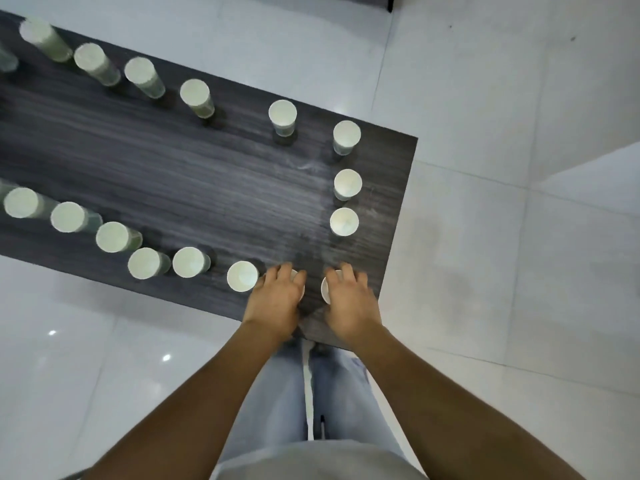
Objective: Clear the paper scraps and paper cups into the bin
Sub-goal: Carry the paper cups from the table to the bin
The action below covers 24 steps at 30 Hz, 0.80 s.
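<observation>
No legible text, label, brand, number or sign appears anywhere in the view. The paper cups (344,221) standing along the edges of the counter (207,174) show plain pale rims and greenish walls, too blurred to reveal any print. The counter surface itself carries only a dark wood-grain pattern, with no markings.
</observation>
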Available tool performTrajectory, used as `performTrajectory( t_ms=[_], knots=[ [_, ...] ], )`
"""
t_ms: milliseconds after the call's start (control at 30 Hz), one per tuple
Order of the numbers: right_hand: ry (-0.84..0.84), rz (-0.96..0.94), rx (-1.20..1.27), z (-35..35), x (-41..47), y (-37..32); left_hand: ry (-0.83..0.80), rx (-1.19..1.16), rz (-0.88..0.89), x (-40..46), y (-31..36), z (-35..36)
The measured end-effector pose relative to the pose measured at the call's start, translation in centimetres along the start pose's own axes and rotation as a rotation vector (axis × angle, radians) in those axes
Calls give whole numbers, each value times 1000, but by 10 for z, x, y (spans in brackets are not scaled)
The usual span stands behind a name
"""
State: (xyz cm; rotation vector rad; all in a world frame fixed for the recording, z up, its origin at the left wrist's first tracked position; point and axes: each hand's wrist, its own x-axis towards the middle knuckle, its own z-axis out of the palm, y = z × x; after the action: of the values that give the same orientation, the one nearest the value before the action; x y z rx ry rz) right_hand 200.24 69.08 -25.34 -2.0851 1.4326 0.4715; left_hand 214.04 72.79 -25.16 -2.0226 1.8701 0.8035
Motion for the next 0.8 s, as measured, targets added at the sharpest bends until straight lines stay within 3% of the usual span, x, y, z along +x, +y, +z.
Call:
performTrajectory(
  t_ms=[233,533,800],
  knots=[
    [99,215,96,-19,-80,-21,-27,92,194,-51,15,-44],
    [315,561,367,17,-207,-35,-79,295,502,-130,45,-55],
    [453,935,632,75,-369,-9,-90,579,911,-223,155,-11]
  ],
)
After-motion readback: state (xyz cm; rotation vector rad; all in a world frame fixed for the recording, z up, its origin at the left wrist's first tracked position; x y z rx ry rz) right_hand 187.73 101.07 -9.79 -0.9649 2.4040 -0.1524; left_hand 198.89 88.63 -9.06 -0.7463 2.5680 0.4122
